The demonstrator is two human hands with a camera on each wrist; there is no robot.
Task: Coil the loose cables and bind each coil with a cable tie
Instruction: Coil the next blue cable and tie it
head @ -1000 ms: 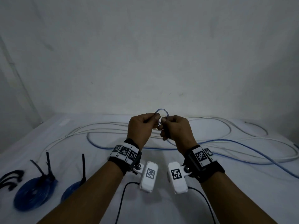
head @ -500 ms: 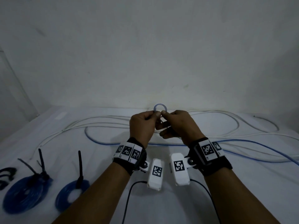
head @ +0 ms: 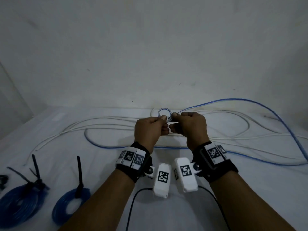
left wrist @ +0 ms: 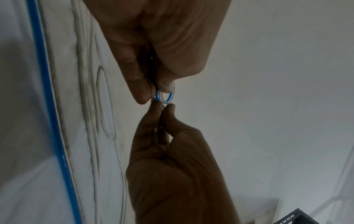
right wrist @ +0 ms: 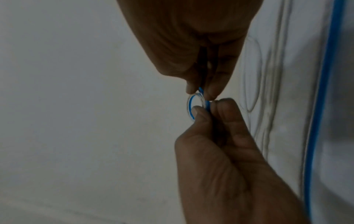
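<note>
Both hands are raised above the white table (head: pixel 250 205), fingertips together. My left hand (head: pixel 162 118) and right hand (head: pixel 173 115) each pinch a small first loop (head: pixel 160 110) of the blue cable. The wrist views show that same small loop (left wrist: pixel 168 97) (right wrist: pixel 190 109) between thumb and fingers of both hands. From my right hand the blue cable (head: pixel 236 98) rises in an arc to the right, then drops to the table. A loose white cable (head: pixel 106 125) lies spread behind the hands.
Two bound blue coils (head: pixel 21 205) (head: pixel 58 212) lie at the near left, each with a black cable tie (head: pixel 80 177) sticking up. Loose black ties (head: pixel 3 179) lie at the far left edge. A pale wall stands close behind the table.
Both hands stayed pinched on the small loop. The blue cable on the right, flat on the table before, now lifts in a tall arc from my right hand.
</note>
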